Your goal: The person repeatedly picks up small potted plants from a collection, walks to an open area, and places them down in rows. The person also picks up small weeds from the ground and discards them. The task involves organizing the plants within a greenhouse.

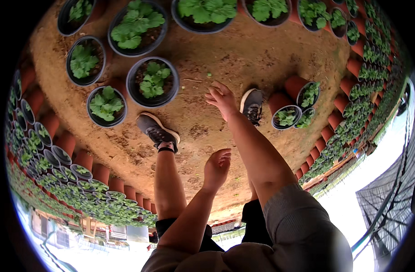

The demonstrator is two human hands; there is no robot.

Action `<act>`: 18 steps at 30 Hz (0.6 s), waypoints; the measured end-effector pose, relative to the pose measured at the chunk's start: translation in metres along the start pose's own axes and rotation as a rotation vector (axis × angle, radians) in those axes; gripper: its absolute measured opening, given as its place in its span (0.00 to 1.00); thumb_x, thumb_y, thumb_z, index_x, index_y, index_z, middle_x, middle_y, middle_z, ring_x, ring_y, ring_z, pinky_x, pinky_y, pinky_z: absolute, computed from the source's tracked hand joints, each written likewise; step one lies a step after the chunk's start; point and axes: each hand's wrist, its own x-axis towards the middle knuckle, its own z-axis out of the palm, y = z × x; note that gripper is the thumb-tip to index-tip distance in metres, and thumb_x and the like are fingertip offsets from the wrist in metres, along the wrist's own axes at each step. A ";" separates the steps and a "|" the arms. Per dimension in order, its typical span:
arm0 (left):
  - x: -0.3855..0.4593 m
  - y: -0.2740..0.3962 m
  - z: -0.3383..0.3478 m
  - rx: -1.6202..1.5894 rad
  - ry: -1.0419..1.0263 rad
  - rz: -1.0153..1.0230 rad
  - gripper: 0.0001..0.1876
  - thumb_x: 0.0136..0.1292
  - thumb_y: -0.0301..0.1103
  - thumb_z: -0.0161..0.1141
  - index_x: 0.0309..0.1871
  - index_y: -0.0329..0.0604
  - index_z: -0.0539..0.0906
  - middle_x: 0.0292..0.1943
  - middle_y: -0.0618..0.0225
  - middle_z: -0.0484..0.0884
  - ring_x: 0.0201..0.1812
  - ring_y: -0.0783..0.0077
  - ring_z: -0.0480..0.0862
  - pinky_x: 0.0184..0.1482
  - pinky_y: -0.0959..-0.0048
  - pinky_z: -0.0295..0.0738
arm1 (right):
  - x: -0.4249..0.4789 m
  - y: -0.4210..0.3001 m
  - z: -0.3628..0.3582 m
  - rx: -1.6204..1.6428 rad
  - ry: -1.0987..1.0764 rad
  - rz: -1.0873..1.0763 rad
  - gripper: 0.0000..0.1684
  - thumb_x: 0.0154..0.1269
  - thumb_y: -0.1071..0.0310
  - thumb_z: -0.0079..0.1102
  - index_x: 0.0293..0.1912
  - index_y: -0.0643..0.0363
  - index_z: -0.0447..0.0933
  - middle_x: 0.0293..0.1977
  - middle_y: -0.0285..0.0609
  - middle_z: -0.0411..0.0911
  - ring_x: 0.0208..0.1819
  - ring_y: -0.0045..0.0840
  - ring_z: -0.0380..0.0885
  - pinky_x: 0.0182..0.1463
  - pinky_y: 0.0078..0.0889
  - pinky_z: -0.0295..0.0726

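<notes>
My right hand [222, 100] reaches out over bare soil [200, 125], its fingers loosely bent and apart, with nothing seen in them. Just beyond its fingertips is a small green plant bit [209, 74]; I cannot tell whether it lies on the soil or is in the air. Closer to my body, my left hand [217, 170] hangs with half-curled fingers, and I see nothing held. A black plastic pot [177, 83] with a leafy green plant [154, 79] stands ahead, left of my right hand. My shoes [156, 127] rest on the soil either side.
Several more potted plants [137, 27] stand ahead and to the left. A small group of reddish-brown pots [279, 102] stands beside my right shoe [253, 105]. Dense rows of potted plants line the left [63, 153] and right [347, 98] sides.
</notes>
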 end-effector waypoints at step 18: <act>0.007 -0.016 0.040 0.261 -0.116 -0.086 0.12 0.55 0.22 0.50 0.44 0.37 0.75 0.36 0.58 0.77 0.39 0.70 0.79 0.41 0.76 0.75 | -0.047 0.080 -0.256 1.486 0.527 -0.172 0.25 0.59 0.84 0.34 0.57 0.64 0.58 0.55 0.51 0.61 0.57 0.40 0.62 0.55 0.37 0.74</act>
